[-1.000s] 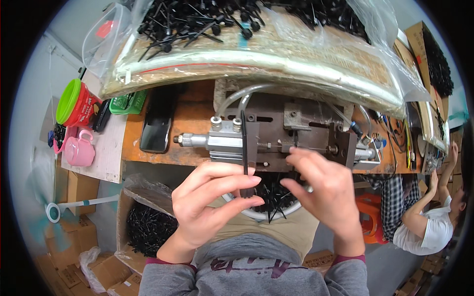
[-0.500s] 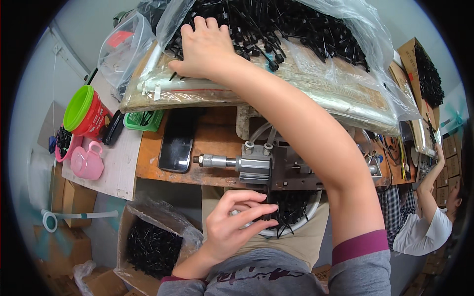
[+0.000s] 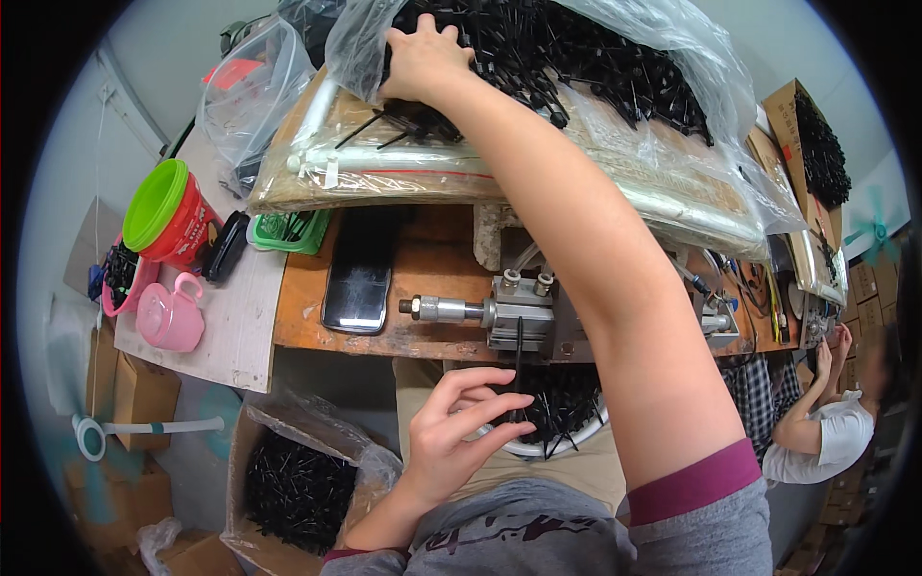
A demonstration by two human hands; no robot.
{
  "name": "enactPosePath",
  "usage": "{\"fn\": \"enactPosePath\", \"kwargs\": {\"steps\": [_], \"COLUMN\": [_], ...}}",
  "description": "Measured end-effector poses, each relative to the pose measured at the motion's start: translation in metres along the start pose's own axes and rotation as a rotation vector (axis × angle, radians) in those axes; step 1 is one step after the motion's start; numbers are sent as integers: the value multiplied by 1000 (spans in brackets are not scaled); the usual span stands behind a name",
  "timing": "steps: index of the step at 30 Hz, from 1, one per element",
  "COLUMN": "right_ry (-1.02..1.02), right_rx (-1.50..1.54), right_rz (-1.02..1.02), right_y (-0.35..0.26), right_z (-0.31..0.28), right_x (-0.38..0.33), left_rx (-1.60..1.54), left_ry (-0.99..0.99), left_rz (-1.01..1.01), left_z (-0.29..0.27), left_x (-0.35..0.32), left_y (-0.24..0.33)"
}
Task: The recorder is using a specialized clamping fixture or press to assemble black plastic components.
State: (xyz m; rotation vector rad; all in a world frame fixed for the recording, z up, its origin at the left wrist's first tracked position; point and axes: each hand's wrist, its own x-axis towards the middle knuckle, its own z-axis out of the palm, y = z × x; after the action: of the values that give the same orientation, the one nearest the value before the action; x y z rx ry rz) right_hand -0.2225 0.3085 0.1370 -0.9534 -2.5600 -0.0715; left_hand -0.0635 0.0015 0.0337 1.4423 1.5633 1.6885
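Observation:
My left hand (image 3: 459, 415) is low in front of the bench edge, thumb and fingers pinched on a thin black plastic strip that looks like a cable tie (image 3: 520, 348). The strip stands upright in front of a metal air cylinder (image 3: 520, 322). My right hand (image 3: 427, 60) reaches far forward, fingers spread over the left part of a large pile of black cable ties with thick heads (image 3: 615, 72). Its fingertips touch the pile, and I see nothing gripped there. Below the cylinder, a white-rimmed bowl (image 3: 594, 424) on my lap holds more black pieces.
Clear plastic wraps the raised board (image 3: 403, 182) under the pile. Left on the bench lie a phone (image 3: 357, 293), a green basket (image 3: 288, 235), a red bucket (image 3: 182, 226) and a pink cup (image 3: 171, 315). A carton of black pieces (image 3: 300, 490) stands lower left. A co-worker (image 3: 821, 437) sits at right.
My right hand has moved forward and slightly right, deeper over the pile, and several strips now stick out below it. My left hand keeps its pinch. The whole view has shifted a little.

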Motion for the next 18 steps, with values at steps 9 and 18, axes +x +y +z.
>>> {"fn": "enactPosePath", "kwargs": {"steps": [9,18], "right_ry": [-51,-179], "right_rx": [-1,-2], "right_rz": [-196,-427], "right_y": [56,133], "right_z": [-11,-63], "right_x": [-24,-62], "left_rx": [14,43], "left_ry": [-7,-41], "left_rz": [13,1], "left_z": [9,29], "left_x": [-10,-13], "left_y": [4,5]}}
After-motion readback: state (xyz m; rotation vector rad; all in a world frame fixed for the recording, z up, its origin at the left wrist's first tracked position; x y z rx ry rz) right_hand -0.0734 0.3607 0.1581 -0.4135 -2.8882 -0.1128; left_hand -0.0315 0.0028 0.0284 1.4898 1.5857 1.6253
